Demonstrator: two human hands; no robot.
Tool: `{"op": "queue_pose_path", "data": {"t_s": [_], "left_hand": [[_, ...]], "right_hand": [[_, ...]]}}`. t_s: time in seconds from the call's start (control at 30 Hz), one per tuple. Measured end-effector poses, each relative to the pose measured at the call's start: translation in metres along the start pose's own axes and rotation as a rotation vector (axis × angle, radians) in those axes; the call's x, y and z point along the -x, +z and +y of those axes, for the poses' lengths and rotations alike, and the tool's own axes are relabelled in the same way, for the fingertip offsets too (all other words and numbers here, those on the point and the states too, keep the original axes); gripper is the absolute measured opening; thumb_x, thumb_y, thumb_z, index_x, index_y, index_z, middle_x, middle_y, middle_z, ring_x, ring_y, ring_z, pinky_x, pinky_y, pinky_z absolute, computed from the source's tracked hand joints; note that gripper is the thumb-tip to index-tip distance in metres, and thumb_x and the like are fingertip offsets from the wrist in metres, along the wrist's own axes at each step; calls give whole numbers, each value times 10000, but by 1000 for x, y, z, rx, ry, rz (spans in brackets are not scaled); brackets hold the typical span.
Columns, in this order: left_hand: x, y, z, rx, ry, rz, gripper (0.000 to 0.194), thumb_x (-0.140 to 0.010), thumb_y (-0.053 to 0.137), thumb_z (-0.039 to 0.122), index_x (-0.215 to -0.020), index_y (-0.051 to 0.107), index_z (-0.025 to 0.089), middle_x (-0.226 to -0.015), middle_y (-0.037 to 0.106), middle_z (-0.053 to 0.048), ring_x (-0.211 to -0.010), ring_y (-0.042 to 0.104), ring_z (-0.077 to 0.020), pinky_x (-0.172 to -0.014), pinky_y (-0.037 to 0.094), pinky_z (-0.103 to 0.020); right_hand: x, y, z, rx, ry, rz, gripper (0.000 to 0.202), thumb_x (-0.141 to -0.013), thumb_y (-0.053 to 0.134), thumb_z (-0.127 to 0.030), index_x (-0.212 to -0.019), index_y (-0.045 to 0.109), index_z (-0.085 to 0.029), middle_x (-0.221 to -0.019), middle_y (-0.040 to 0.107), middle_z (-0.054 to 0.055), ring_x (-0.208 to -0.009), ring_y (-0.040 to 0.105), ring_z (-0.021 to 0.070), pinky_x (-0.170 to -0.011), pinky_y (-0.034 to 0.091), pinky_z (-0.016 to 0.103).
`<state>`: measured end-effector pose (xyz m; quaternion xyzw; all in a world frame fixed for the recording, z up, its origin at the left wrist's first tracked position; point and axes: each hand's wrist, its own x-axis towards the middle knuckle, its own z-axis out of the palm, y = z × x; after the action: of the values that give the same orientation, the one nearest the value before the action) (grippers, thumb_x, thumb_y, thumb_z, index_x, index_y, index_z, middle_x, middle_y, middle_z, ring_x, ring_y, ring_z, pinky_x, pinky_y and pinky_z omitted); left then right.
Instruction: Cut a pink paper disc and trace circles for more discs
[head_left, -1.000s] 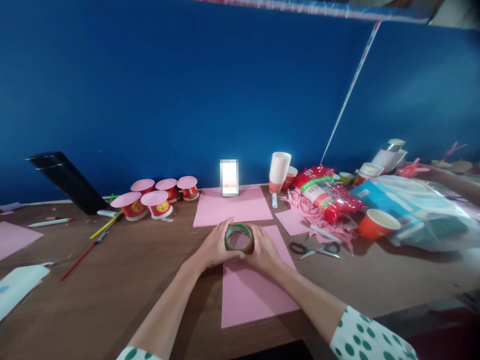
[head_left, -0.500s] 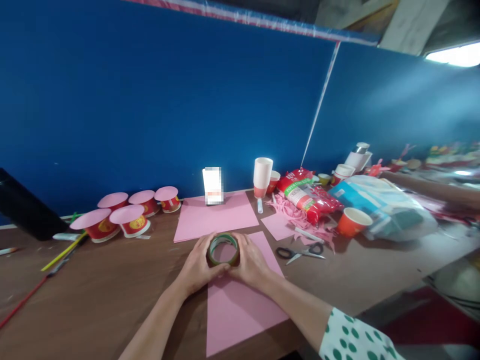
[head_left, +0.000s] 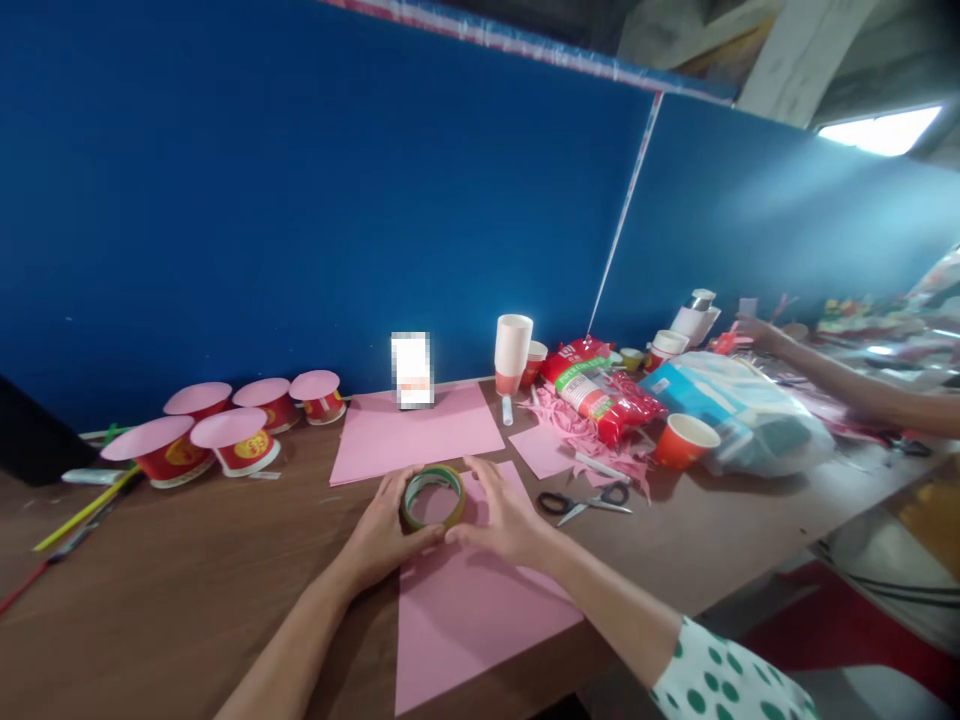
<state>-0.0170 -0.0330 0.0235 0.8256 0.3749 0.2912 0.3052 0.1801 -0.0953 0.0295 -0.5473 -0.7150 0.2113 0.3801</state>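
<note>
A roll of tape [head_left: 457, 507], greenish yellow with an open centre, lies flat on the upper part of a pink paper sheet [head_left: 480, 625]. My left hand [head_left: 380, 534] curves around its left side, thumb along the near edge, gripping it. To the right of the roll, my right hand [head_left: 510, 520] is spread, thumb and fingers apart, with a small gap to the tape. Scissors [head_left: 585, 503] with black handles lie to the right of that hand, blades slightly parted.
Several red cups with pink paper tops [head_left: 232, 428] stand at left. Behind are larger pink sheets [head_left: 450, 440], stacked white cups [head_left: 513, 350] and a red plastic packet [head_left: 600, 390]. An orange cup [head_left: 686, 442] stands near a plastic bag [head_left: 757, 415]. Another person's arm [head_left: 832, 375] reaches in at right.
My right hand has loosened and moved off the tape roll, while my left stays on it. The view has shifted slightly, and another person's arm now shows more clearly at right.
</note>
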Motion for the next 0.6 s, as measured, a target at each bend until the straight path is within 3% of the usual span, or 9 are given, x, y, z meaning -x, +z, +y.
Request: {"op": "queue_pose_path", "data": {"t_s": [0.1,0.17,0.27,0.33,0.43,0.6], "left_hand": [[0,-1,2,-6,-8,-4,649,-654,653,433,-1222,412,232,-1213,471,-92,-1159,427,-288,-973,364,-461],[0,-1,3,-11,-28,-3,658,-645,655,449,-1218,418,230,-1210,471,-95,-1145,441,-286,-961,380,-454],[0,-2,3,-12,-47,3,676,-631,657,461,-1220,422,224,-1212,471,-103,-1137,454,-290,-953,390,-454],[0,-2,4,-9,-51,6,684,-626,656,465,-1221,425,220,-1206,479,-105,-1130,464,-292,-948,395,-453],[0,-2,4,-6,-57,18,695,-620,659,469,-1224,428,214,-1198,491,-104,-1115,481,-290,-930,412,-439],[1,-2,4,7,-47,30,708,-607,671,463,-1221,430,207,-1209,485,-106,-1128,468,-292,-939,404,-438]], "right_hand": [[1,-32,11,84,-17,6,540,-789,595,-352,-1271,400,-207,-1186,550,99,-1062,539,214,-867,444,361],[3,-58,25,299,30,41,364,-819,549,-301,-1163,503,-191,-1091,605,82,-997,568,205,-853,442,340],[6,-94,50,774,200,63,239,-851,483,-264,-1059,573,-186,-1020,628,76,-952,572,209,-828,428,315],[10,-111,64,860,262,73,230,-863,456,-263,-1011,602,-163,-974,632,110,-918,569,244,-773,426,331],[14,-122,78,924,316,59,221,-868,441,-259,-931,631,-164,-925,644,119,-861,571,248,-708,417,317],[18,-120,87,987,339,22,199,-856,467,-264,-899,646,-186,-897,658,103,-858,554,250,-679,395,307]]}}
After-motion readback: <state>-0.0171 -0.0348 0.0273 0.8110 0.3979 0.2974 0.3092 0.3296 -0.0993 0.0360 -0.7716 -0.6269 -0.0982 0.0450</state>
